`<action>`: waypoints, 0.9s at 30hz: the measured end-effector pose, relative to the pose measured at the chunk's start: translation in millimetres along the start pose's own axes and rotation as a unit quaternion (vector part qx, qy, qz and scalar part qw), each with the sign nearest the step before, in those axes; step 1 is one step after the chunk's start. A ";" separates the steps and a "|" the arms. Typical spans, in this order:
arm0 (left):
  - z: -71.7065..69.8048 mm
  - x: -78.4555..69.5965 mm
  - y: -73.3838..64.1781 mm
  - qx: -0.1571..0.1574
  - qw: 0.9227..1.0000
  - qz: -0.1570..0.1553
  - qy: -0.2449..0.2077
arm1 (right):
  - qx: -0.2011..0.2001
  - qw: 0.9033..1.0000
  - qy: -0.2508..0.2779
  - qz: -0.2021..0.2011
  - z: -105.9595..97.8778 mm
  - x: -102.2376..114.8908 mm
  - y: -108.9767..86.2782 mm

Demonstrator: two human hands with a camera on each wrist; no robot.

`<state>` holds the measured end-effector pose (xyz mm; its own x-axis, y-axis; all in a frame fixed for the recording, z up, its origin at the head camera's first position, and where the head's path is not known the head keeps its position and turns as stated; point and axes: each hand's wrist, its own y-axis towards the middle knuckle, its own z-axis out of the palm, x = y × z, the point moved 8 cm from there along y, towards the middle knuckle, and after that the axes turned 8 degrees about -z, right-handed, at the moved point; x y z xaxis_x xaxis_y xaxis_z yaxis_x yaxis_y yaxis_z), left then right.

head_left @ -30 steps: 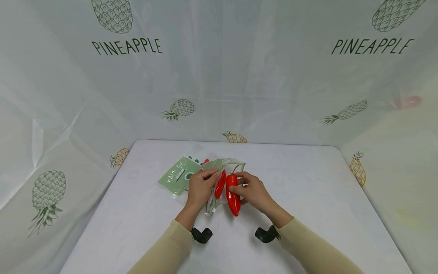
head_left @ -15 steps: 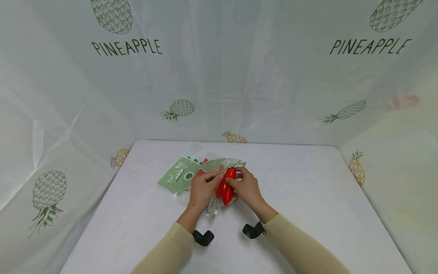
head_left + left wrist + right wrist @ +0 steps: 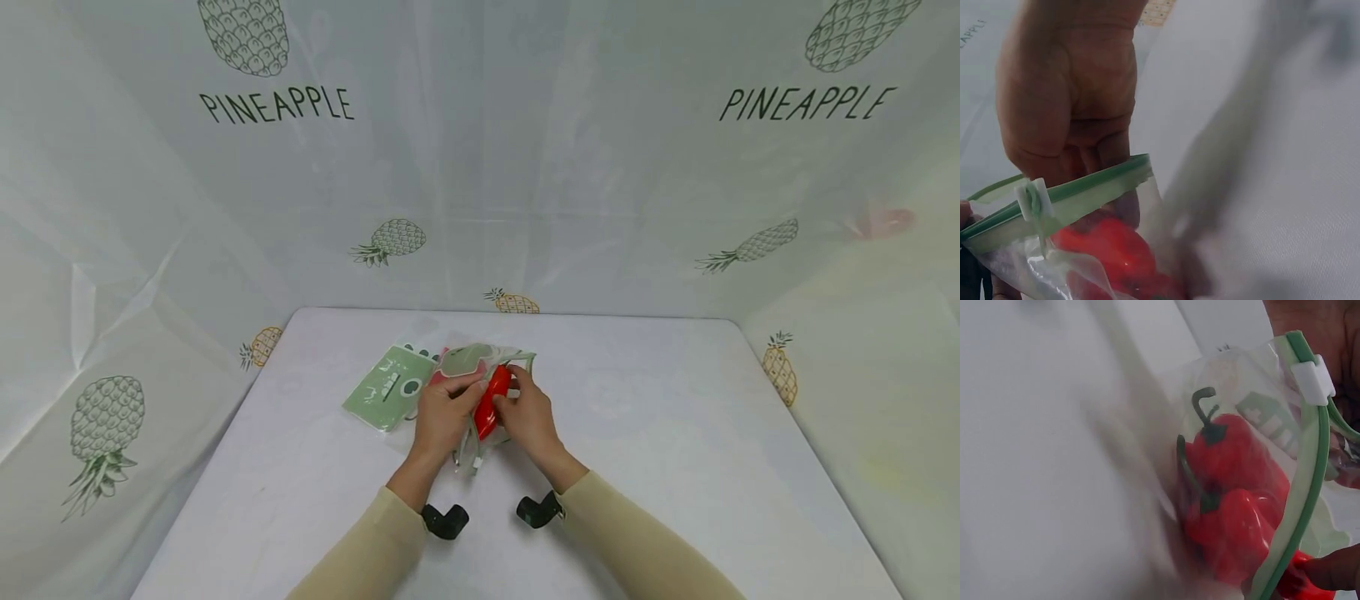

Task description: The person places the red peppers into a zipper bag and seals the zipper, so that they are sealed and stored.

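In the head view, my left hand (image 3: 441, 415) pinches the edge of a clear zip bag (image 3: 465, 358) printed in green. My right hand (image 3: 528, 415) grips a shiny red chili pepper (image 3: 492, 404) at the bag's mouth. Two red peppers (image 3: 1229, 450) with dark green stems show through the plastic in the right wrist view. There, the held pepper (image 3: 1307, 584) juts past the green zip edge under a thumb. A white slider (image 3: 1314, 380) sits on that zip. In the left wrist view, red peppers (image 3: 1113, 250) lie behind the plastic, below the zip.
Left of the bag lies a flat green packet (image 3: 390, 387) with a cartoon face. Behind the white table (image 3: 637, 433) hangs a pale curtain (image 3: 525, 167) with pineapple prints. A black wrist mount (image 3: 446, 522) sits at the left cuff, another (image 3: 538, 510) at the right.
My right hand has moved left with the red chili pepper, from beside the bag to its mouth. The pepper's stem is now hidden. My left hand has barely moved.
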<state>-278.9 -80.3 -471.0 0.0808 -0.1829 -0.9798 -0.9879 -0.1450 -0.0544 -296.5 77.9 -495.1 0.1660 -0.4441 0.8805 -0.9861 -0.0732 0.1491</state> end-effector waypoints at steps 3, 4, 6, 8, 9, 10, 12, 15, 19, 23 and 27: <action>-1.5 -1.3 1.3 -0.001 1.000 0.012 -0.015 | 0.022 1.000 -0.015 0.000 3.3 -2.4 -2.2; -1.9 -1.4 1.9 0.000 1.000 0.016 -0.020 | 0.026 0.999 -0.025 -0.001 3.5 -3.4 -2.9; -2.4 -1.3 2.9 0.001 0.999 0.019 -0.029 | 0.031 0.999 -0.042 -0.005 3.1 -5.1 -4.4; -3.3 -0.4 3.4 0.000 0.999 0.016 -0.031 | 0.032 0.998 -0.049 -0.009 1.4 -6.4 -6.0; -3.8 0.0 3.7 -0.002 0.999 0.014 -0.028 | 0.031 0.998 -0.051 -0.011 0.3 -7.1 -6.6; -4.5 0.5 3.6 -0.004 1.000 0.010 -0.025 | 0.031 0.998 -0.048 -0.010 -0.9 -8.0 -7.0; -5.8 0.3 3.1 -0.007 1.000 0.003 -0.017 | 0.028 0.999 -0.042 -0.008 -4.2 -9.6 -7.6; -7.6 -0.8 1.4 -0.009 1.000 -0.003 -0.010 | 0.017 0.999 -0.033 -0.009 -12.5 -10.4 -7.1; -8.5 -2.0 -0.7 -0.007 1.000 -0.006 -0.013 | -0.012 0.999 -0.038 -0.018 -30.7 -11.0 -1.9; -8.2 -0.6 -0.6 0.000 1.000 -0.005 -0.014 | -0.043 0.998 -0.036 -0.019 -51.0 -13.0 6.9; -7.7 0.3 -0.1 0.005 1.000 -0.003 -0.014 | -0.052 0.998 -0.020 -0.007 -65.7 -15.3 16.9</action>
<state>-277.8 -87.8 -469.8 0.0829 -0.1538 -0.9846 -0.9888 -0.1360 -0.0620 -315.6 142.1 -476.5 0.1781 -0.4785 0.8598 -0.9779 0.0115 0.2090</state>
